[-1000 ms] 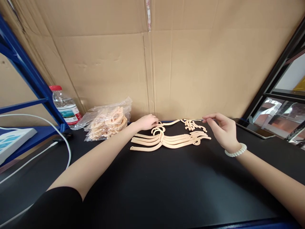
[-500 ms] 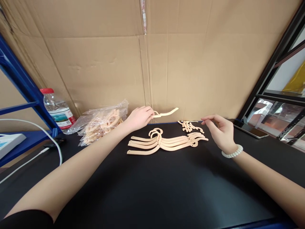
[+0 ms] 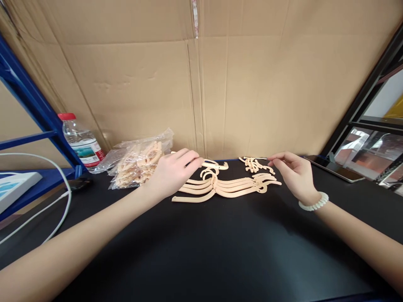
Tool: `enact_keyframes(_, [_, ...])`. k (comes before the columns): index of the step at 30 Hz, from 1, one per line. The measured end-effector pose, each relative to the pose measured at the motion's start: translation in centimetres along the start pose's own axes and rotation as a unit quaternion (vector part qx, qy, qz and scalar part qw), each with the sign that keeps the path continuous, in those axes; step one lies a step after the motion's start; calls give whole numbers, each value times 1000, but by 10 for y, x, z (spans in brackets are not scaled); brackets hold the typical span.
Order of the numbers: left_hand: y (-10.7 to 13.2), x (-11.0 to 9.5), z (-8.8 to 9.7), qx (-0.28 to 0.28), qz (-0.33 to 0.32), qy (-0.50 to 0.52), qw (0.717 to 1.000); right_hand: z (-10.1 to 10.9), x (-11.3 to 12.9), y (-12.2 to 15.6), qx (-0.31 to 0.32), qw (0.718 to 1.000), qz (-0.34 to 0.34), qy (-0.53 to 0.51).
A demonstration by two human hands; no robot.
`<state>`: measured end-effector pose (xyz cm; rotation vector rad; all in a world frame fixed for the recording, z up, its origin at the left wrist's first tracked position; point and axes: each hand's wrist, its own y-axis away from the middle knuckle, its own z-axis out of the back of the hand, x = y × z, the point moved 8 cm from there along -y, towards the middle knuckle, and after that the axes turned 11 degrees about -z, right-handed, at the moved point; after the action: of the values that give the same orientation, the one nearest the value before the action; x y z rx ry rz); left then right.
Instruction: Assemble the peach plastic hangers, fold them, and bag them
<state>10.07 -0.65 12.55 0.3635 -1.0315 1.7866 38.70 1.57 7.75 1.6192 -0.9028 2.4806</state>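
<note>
Several beige plastic hangers (image 3: pixel 226 187) lie stacked on the black tabletop (image 3: pixel 201 247), hooks near the middle. My left hand (image 3: pixel 173 172) pinches a loose beige hanger piece (image 3: pixel 217 165) just above the stack's left half. A small pile of beige hook pieces (image 3: pixel 255 165) sits behind the stack on the right. My right hand (image 3: pixel 292 172), with a white bead bracelet at the wrist, hovers beside that pile, thumb and fingers pinched close together; whether it grips anything is unclear.
A clear plastic bag of more beige parts (image 3: pixel 138 161) lies at the back left, beside a water bottle (image 3: pixel 80 140) with a red cap. A white cable (image 3: pixel 59 201) crosses the left side. A tablet (image 3: pixel 336 167) lies at the right. Cardboard (image 3: pixel 201 84) walls the back.
My left hand picked up the loose hanger piece from behind the stack, lifted it, and has brought it down toward the stack. The right hand has stayed beside the small pile.
</note>
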Motion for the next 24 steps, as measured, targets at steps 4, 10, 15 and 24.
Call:
enact_keyframes(4, [3,-10,16,-65,-52,-5,997,-18,12,11,84,993,70,40])
enact_keyframes(10, [5,-37,36,-154,-148,20,977,-57,44,53,218,917,288,172])
enact_keyframes(15, [10,-36,36,-141,-109,4,984,-65,49,65,258,891,308,210])
enact_keyframes(24, [18,-41,40,-177,-88,-102,975,-69,51,69,320,900,249,157])
